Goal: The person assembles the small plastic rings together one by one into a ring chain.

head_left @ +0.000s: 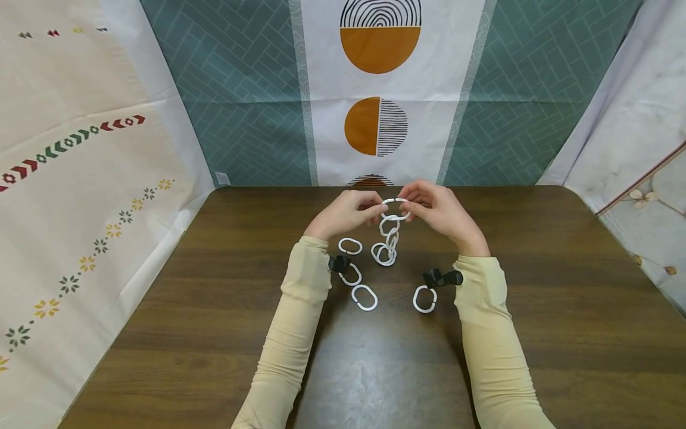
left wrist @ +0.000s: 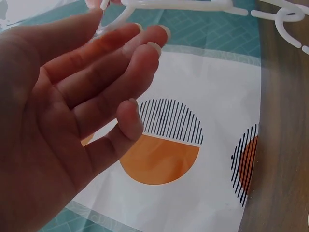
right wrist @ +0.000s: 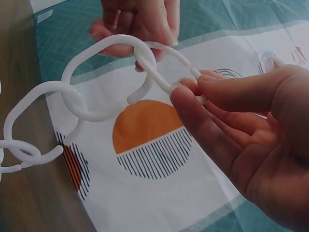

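Above the table's far part, both hands hold the topmost white plastic C-shaped link (head_left: 387, 201) of a short chain (head_left: 390, 218). The right hand (head_left: 436, 208) pinches one side of this link between thumb and fingertips, close to the small gap in it, as the right wrist view shows. From the opposite side, the left hand (head_left: 348, 211) pinches it; in the left wrist view its other fingers (left wrist: 106, 92) extend loosely and its grip is partly cut off. Several joined links hang below, the lowest (head_left: 387, 264) at the tabletop.
Three loose white links, an upper one (head_left: 351, 239), a middle one (head_left: 359, 280) and a lower one (head_left: 365, 286), lie near the left wrist. Another loose link (head_left: 425, 311) lies by the right wrist's black camera mount (head_left: 442, 278). Patterned cloth (head_left: 257, 119) hangs behind the brown table (head_left: 214, 333).
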The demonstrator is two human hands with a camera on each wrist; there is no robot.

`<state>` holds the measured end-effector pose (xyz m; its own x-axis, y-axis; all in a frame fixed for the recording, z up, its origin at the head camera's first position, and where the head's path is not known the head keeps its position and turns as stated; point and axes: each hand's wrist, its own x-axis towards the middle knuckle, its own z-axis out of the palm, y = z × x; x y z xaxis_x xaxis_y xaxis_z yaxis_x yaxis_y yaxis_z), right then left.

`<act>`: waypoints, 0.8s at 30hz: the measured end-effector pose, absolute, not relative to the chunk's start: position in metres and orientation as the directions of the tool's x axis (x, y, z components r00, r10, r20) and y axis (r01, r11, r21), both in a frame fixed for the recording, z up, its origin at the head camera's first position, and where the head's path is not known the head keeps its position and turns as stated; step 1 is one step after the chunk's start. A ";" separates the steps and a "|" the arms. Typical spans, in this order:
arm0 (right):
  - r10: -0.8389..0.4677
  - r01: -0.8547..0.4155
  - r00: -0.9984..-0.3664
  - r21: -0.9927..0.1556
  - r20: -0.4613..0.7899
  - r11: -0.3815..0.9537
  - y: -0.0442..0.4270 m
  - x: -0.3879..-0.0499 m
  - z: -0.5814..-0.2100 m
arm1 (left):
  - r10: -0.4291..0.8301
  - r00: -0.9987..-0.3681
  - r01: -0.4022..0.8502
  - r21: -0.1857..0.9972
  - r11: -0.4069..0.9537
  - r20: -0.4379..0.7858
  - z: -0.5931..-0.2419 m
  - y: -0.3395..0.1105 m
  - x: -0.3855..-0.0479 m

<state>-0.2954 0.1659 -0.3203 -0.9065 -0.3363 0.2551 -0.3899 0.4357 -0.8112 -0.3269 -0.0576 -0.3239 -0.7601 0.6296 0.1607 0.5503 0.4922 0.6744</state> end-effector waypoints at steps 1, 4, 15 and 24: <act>-0.340 -0.391 -0.905 -0.812 0.254 0.434 0.165 -0.295 -0.321 | 0.628 -0.760 0.552 0.673 0.492 0.164 -0.324 -0.058 -0.327; -0.338 -0.388 -0.906 -0.815 0.253 0.431 0.163 -0.295 -0.323 | 0.620 -0.766 0.553 0.668 0.498 0.171 -0.325 -0.058 -0.326; -0.319 -0.379 -0.918 -0.752 0.235 0.540 0.161 -0.293 -0.324 | 0.587 -0.779 0.560 0.663 0.496 0.220 -0.327 -0.061 -0.326; -0.265 -0.328 -0.942 -0.726 0.205 0.605 0.162 -0.292 -0.319 | 0.580 -0.780 0.565 0.662 0.492 0.235 -0.322 -0.063 -0.329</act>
<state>-0.2916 0.1617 -0.3185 -0.9421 -0.2654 0.2051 -0.3283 0.6047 -0.7257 -0.3290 -0.0629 -0.3225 -0.7802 0.5798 0.2349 0.5651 0.4921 0.6622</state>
